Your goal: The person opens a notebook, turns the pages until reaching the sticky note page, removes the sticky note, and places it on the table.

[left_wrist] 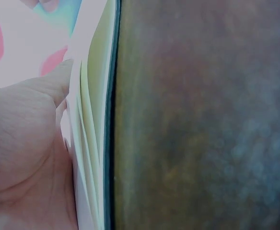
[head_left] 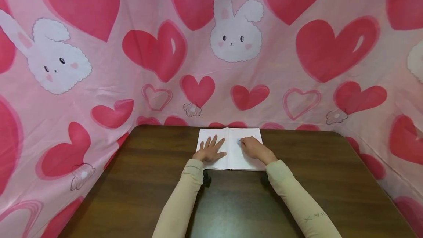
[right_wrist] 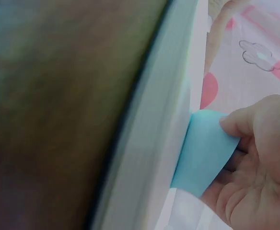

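Observation:
A notebook (head_left: 242,162) with white pages and a dark cover edge lies open on the table. My left hand (head_left: 209,150) rests on the left page with its fingers spread. In the right hand (head_left: 253,148), over the right page, a light-blue eraser (right_wrist: 202,153) is pinched between thumb and fingers. Its edge meets the page in the right wrist view. Curled fingers partly hide the eraser. The left wrist view shows the left palm (left_wrist: 20,143) beside the slightly fanned page edges (left_wrist: 89,143).
The notebook sits near the far edge of a dark brown wooden table (head_left: 148,179). Pink cloth (head_left: 211,72) with hearts and rabbits hangs behind and along both sides. A dark object (head_left: 206,178) shows under the left wrist, another (head_left: 264,179) by the right.

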Demonstrator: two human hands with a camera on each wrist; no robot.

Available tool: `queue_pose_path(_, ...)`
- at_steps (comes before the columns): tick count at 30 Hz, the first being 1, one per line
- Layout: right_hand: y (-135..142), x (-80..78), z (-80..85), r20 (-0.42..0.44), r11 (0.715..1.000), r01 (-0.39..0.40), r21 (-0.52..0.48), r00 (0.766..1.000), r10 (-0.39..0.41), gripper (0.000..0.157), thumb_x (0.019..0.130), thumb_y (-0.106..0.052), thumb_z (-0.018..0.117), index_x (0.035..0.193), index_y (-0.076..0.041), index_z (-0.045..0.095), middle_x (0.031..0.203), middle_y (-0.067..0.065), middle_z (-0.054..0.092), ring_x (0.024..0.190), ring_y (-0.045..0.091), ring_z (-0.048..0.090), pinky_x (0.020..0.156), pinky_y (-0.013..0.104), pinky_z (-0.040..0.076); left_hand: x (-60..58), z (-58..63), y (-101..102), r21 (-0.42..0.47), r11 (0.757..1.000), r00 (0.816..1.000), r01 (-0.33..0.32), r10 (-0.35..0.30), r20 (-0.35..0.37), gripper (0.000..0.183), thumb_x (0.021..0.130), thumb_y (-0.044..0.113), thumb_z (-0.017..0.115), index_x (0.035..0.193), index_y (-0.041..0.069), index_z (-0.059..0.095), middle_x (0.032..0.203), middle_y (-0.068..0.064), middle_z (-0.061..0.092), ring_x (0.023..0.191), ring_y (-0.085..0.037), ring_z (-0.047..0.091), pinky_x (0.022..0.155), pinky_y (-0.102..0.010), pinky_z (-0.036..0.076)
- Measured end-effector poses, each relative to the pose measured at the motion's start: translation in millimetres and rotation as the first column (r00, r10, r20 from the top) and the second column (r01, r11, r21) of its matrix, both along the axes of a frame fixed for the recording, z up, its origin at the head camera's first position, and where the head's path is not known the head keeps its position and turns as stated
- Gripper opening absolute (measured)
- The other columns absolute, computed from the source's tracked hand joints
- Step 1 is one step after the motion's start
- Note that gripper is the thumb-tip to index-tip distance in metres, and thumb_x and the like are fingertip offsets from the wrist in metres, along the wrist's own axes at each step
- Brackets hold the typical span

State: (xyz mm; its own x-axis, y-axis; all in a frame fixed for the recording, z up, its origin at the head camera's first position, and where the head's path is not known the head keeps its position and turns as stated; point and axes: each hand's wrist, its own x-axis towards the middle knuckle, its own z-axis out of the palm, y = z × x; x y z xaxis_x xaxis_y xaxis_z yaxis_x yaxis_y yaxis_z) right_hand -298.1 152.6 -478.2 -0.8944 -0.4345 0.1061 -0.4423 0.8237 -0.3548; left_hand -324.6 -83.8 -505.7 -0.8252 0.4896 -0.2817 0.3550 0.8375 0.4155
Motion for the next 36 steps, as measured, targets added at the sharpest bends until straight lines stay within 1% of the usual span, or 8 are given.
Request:
queue_pose_path(2, 1, 1.0, -0.5, 0.002, 1.000, 0.005, -0.024, 1.000, -0.005, 0.025, 0.102, -0.005, 0.050, 0.114, 0.006, 0.070, 0.105, 0.023, 0.072, 0.099, 0.039, 0.069, 0.090, 0.052, 0.053, 1.4, 1.5, 0, -0.003, 1.000, 1.000, 0.000, 0.000, -0.006, 0.071, 0.105, 0.053, 0.042, 0.165, 0.029, 0.012, 0.172, -0.006, -0.006, 0.158, -0.034, -0.009, 0.122, -0.061, -0.006)
queue_pose_path(5, 3, 2.0, -1.0, -0.003, 0.998, 0.001, -0.057, 1.000, -0.002, 0.031, 0.101, -0.004, 0.050, 0.124, 0.010, 0.067, 0.118, 0.027, 0.070, 0.110, 0.041, 0.067, 0.097, 0.054, 0.051, 2.1, 0.7, -1, -0.004, 1.000, 1.000, 0.002, -0.002, -0.016, 0.071, 0.105, 0.053, 0.041, 0.165, 0.028, 0.012, 0.172, -0.007, -0.005, 0.158, -0.035, -0.008, 0.122, -0.061, -0.005)
queue_pose_path(16, 17, -2.3, -2.7, 0.058, 0.979, 0.030, -0.199, 0.998, -0.019, 0.034, 0.103, -0.008, 0.046, 0.124, 0.009, 0.068, 0.124, 0.028, 0.067, 0.120, 0.042, 0.062, 0.103, 0.056, 0.047, -3.7, -5.6, 0, -0.007, 1.000, 1.000, 0.005, -0.005, -0.014, 0.071, 0.105, 0.054, 0.042, 0.165, 0.031, 0.011, 0.172, -0.005, -0.007, 0.158, -0.033, -0.010, 0.122, -0.062, -0.006)
queue_pose_path(18, 20, -3.3, -2.4, 0.071, 0.977, 0.028, -0.212, 0.997, -0.013, 0.034, 0.104, -0.008, 0.046, 0.124, 0.010, 0.067, 0.121, 0.026, 0.069, 0.112, 0.037, 0.065, 0.098, 0.053, 0.050, -5.3, -7.7, 0, -0.015, 1.000, 1.000, 0.005, -0.005, -0.020, 0.071, 0.105, 0.054, 0.041, 0.165, 0.031, 0.010, 0.172, -0.005, -0.007, 0.158, -0.033, -0.009, 0.122, -0.062, -0.006)
queue_pose_path(21, 23, -5.2, -2.2, 0.090, 0.972, 0.021, -0.233, 0.996, 0.000, 0.032, 0.104, -0.010, 0.047, 0.118, 0.009, 0.069, 0.101, 0.019, 0.070, 0.093, 0.026, 0.061, 0.086, 0.043, 0.048, -7.8, -10.5, -1, -0.031, 0.999, 1.000, 0.008, -0.008, -0.017, 0.072, 0.105, 0.056, 0.041, 0.165, 0.033, 0.008, 0.172, -0.004, -0.008, 0.158, -0.032, -0.010, 0.122, -0.061, -0.006)
queue_pose_path(25, 27, -8.3, -3.1, 0.105, 0.964, 0.016, -0.266, 0.994, 0.013, 0.027, 0.104, -0.011, 0.048, 0.099, 0.004, 0.069, 0.078, 0.007, 0.054, 0.078, 0.021, 0.050, 0.077, 0.038, 0.040, -9.0, -10.3, -2, -0.021, 1.000, 1.000, 0.009, -0.009, -0.009, 0.072, 0.104, 0.056, 0.042, 0.165, 0.034, 0.009, 0.172, -0.004, -0.009, 0.158, -0.033, -0.011, 0.122, -0.062, -0.007)
queue_pose_path(30, 32, -10.5, -3.2, 0.126, 0.956, 0.046, -0.291, 0.992, -0.009, 0.029, 0.105, -0.011, 0.048, 0.079, -0.002, 0.057, 0.070, 0.001, 0.039, 0.070, 0.017, 0.042, 0.074, 0.036, 0.037, -7.9, -9.7, -2, -0.006, 1.000, 1.000, 0.011, -0.011, -0.006, 0.072, 0.105, 0.055, 0.042, 0.165, 0.033, 0.009, 0.172, -0.003, -0.009, 0.158, -0.032, -0.011, 0.122, -0.062, -0.007)
queue_pose_path(36, 44, -10.8, 6.2, 0.117, 0.925, 0.106, -0.365, 0.991, -0.067, 0.034, 0.106, -0.012, 0.047, 0.073, -0.005, 0.049, 0.066, -0.001, 0.034, 0.062, 0.015, 0.032, 0.063, 0.032, 0.032, -7.8, -11.0, -2, -0.010, 1.000, 1.000, 0.009, -0.009, -0.006, 0.072, 0.105, 0.055, 0.042, 0.165, 0.033, 0.008, 0.172, -0.004, -0.009, 0.158, -0.032, -0.012, 0.122, -0.061, -0.008)
